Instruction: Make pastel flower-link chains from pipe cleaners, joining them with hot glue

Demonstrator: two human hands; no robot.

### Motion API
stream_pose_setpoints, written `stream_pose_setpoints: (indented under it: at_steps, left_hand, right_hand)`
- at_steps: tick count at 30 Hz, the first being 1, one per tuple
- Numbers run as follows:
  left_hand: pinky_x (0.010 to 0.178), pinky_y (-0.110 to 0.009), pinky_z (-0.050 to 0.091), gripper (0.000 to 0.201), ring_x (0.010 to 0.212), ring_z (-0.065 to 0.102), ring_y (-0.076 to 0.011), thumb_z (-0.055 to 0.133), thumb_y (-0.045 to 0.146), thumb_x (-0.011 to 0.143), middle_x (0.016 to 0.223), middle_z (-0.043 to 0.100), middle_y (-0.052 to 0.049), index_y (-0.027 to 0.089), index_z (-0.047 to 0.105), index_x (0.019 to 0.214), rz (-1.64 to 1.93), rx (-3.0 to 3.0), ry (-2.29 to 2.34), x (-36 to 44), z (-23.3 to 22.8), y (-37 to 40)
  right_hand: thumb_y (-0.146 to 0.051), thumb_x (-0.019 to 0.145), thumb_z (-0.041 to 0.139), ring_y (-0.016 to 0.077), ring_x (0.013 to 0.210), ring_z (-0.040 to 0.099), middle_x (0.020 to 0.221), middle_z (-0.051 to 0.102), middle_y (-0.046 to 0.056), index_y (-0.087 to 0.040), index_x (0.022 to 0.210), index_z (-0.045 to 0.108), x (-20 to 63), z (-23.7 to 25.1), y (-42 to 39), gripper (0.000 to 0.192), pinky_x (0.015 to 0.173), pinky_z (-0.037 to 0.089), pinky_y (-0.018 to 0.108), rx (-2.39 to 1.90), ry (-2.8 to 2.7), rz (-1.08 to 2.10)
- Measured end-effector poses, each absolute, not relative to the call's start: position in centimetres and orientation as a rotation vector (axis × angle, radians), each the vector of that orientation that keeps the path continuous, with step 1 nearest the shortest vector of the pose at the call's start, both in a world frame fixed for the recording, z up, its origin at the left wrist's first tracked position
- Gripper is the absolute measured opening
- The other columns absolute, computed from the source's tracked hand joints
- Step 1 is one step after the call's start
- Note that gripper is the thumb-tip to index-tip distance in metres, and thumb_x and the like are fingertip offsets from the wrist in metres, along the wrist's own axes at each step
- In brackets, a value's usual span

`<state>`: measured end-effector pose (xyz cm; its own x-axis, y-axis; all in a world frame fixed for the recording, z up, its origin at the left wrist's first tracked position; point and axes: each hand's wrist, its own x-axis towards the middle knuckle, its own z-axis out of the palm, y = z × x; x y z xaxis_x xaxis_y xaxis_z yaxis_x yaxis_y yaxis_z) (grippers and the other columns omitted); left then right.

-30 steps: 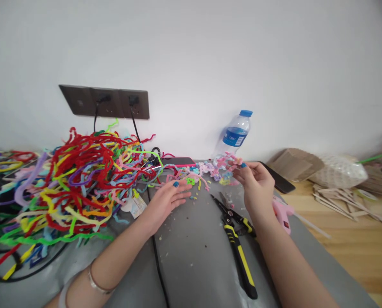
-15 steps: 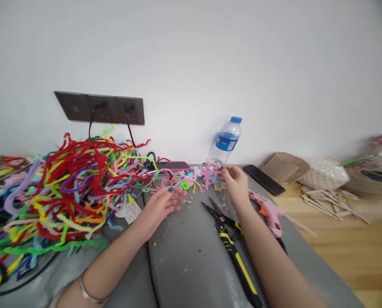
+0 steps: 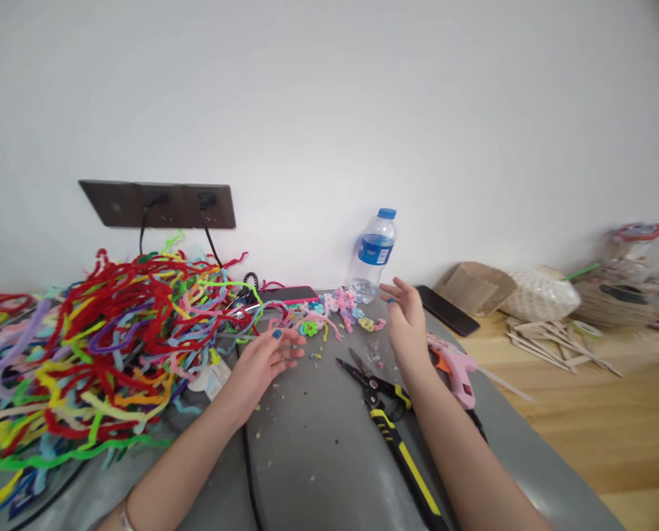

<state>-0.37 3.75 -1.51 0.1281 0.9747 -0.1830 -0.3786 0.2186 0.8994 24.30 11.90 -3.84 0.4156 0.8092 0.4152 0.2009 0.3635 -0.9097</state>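
Note:
My left hand (image 3: 263,369) hovers over the grey table with its fingers spread and nothing in them. Just beyond its fingertips lie small pipe-cleaner pieces, among them a green flower (image 3: 308,328). My right hand (image 3: 406,321) is raised with fingers apart, to the right of a cluster of pink and blue pipe-cleaner shapes (image 3: 343,304). Below that hand rest black-and-yellow pliers (image 3: 398,450), jaws parted. A pink glue gun (image 3: 459,372) lies beside my right forearm, which partly covers it.
A big tangle of coloured pipe cleaners (image 3: 135,339) fills the left side. A water bottle (image 3: 374,258) stands against the wall. At right are a black phone (image 3: 449,310), a cardboard piece (image 3: 476,287) and wooden sticks (image 3: 556,346). A black cable (image 3: 250,472) crosses the table.
My right hand has drawn away from the pipe-cleaner cluster and its fingers have opened. My left hand stays open. The whole view has shifted slightly.

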Motion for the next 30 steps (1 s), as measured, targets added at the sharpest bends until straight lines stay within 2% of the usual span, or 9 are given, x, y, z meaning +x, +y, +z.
stream_pose_setpoints:
  at_steps: [3, 5, 9, 13, 15, 17, 24, 27, 30]
  left_hand:
    - [0.075, -0.031, 0.05, 0.036, 0.079, 0.066, -0.0193, 0.079, 0.045, 0.068, 0.085, 0.07, -0.007, 0.015, 0.066, 0.082, 1.208, 0.77, 0.959, -0.4, -1.5, 3.9]
    - [0.068, -0.028, 0.048, 0.031, 0.066, 0.058, -0.0139, 0.079, 0.039, 0.069, 0.07, 0.062, -0.001, 0.017, 0.059, 0.07, 1.27, 0.761, 0.962, -0.6, -1.5, 4.0]
    - [0.055, -0.022, 0.035, 0.04, 0.055, 0.039, -0.0094, 0.071, 0.034, 0.076, 0.056, 0.043, 0.004, 0.019, 0.043, 0.054, 1.344, 0.906, 0.954, -1.0, -1.6, 4.1]
    - [0.05, -0.022, 0.03, 0.048, 0.049, 0.028, -0.0079, 0.067, 0.037, 0.081, 0.051, 0.031, 0.007, 0.02, 0.033, 0.051, 1.333, 0.955, 0.96, -1.3, -1.5, 3.9]
    - [0.047, -0.022, 0.025, 0.051, 0.045, 0.02, -0.0063, 0.068, 0.041, 0.08, 0.049, 0.023, 0.01, 0.021, 0.029, 0.053, 1.335, 0.911, 0.95, -1.4, -1.3, 3.8]
    - [0.045, -0.021, 0.022, 0.053, 0.042, 0.014, -0.0051, 0.069, 0.044, 0.079, 0.048, 0.018, 0.012, 0.021, 0.027, 0.055, 1.352, 0.871, 0.938, -1.4, -1.0, 3.8]
    - [0.043, -0.018, 0.025, 0.052, 0.041, 0.017, -0.0041, 0.069, 0.04, 0.082, 0.05, 0.019, 0.012, 0.021, 0.026, 0.058, 1.5, 0.8, 0.909, -1.8, -0.6, 4.1]
    - [0.044, -0.018, 0.028, 0.042, 0.041, 0.022, -0.0036, 0.069, 0.038, 0.081, 0.052, 0.025, 0.011, 0.019, 0.036, 0.063, 1.566, 0.789, 0.902, -2.0, -0.9, 4.4]
    - [0.048, -0.017, 0.034, 0.024, 0.046, 0.037, -0.0045, 0.071, 0.032, 0.078, 0.059, 0.041, 0.009, 0.019, 0.051, 0.079, 1.628, 0.815, 0.964, -2.1, -1.2, 4.7]
  right_hand:
    - [-0.022, 0.077, 0.047, 0.0233, 0.106, 0.065, 0.124, 0.064, 0.013, -0.02, 0.13, 0.045, 24.3, -3.6, 11.3, 0.054, 0.092, 0.046, 0.044, -1.186, -0.981, 0.555]
    - [-0.023, 0.078, 0.046, 0.0226, 0.109, 0.064, 0.127, 0.064, 0.012, -0.022, 0.131, 0.043, 24.3, -3.7, 11.2, 0.053, 0.09, 0.046, 0.041, -1.198, -0.939, 0.589]
    - [-0.027, 0.078, 0.046, 0.0228, 0.107, 0.064, 0.122, 0.066, 0.009, -0.022, 0.128, 0.045, 23.6, -3.9, 11.2, 0.05, 0.083, 0.046, 0.036, -1.183, -0.938, 0.636]
    - [-0.025, 0.074, 0.047, 0.0224, 0.094, 0.066, 0.101, 0.071, 0.006, -0.021, 0.098, 0.06, 22.2, -3.4, 10.8, 0.027, 0.08, 0.045, 0.035, -1.089, -1.027, 0.773]
    - [-0.023, 0.073, 0.043, 0.0208, 0.079, 0.064, 0.08, 0.069, 0.003, -0.022, 0.076, 0.056, 21.5, -3.1, 10.3, 0.013, 0.075, 0.045, 0.033, -1.021, -1.086, 0.836]
    - [-0.024, 0.073, 0.04, 0.0195, 0.065, 0.058, 0.063, 0.062, 0.001, -0.024, 0.065, 0.047, 20.7, -2.9, 9.9, 0.01, 0.065, 0.044, 0.032, -0.965, -1.131, 0.869]
    - [-0.037, 0.08, 0.04, 0.0187, 0.051, 0.044, 0.048, 0.047, -0.002, -0.027, 0.055, 0.036, 19.3, -3.5, 9.6, 0.027, 0.059, 0.037, 0.034, -0.888, -1.291, 0.917]
    - [-0.046, 0.085, 0.039, 0.019, 0.05, 0.042, 0.046, 0.044, -0.002, -0.028, 0.055, 0.034, 19.3, -3.6, 9.6, 0.036, 0.057, 0.036, 0.034, -0.896, -1.311, 0.916]
    - [-0.056, 0.089, 0.037, 0.0187, 0.049, 0.042, 0.045, 0.044, -0.002, -0.028, 0.053, 0.036, 19.2, -3.6, 9.6, 0.045, 0.056, 0.036, 0.034, -0.914, -1.317, 0.919]
